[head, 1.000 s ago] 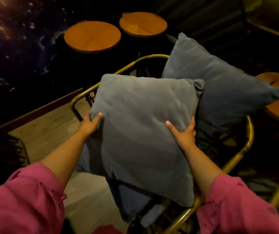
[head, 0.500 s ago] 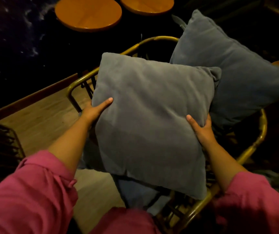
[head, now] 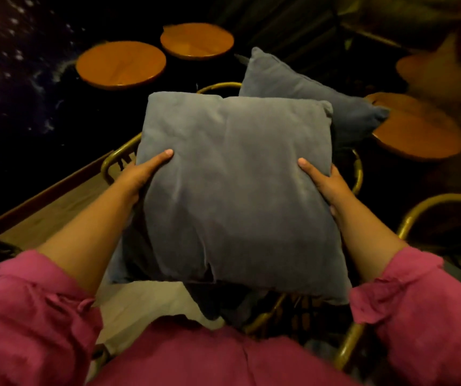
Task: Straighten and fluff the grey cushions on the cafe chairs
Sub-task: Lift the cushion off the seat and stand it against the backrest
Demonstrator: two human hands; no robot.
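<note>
A square grey cushion (head: 237, 188) is held up flat in front of me, above the brass-framed chair (head: 117, 157). My left hand (head: 140, 174) grips its left edge, thumb on the top face. My right hand (head: 324, 181) grips its right edge the same way. A second grey cushion (head: 307, 90) leans against the chair's back rail behind it, partly hidden. Dark blue fabric (head: 223, 305) lies on the seat beneath the held cushion.
Two round orange wooden tables (head: 120, 64) (head: 197, 40) stand beyond the chair. Another round table (head: 416, 129) is at the right. A second brass chair frame (head: 418, 215) curves in at the right. Wooden floor (head: 48, 215) shows at the left.
Both hands have lifted the cushion and turned it square to me, pulling it nearer. My thumbs now press further onto its top face. The view has tilted and shifted.
</note>
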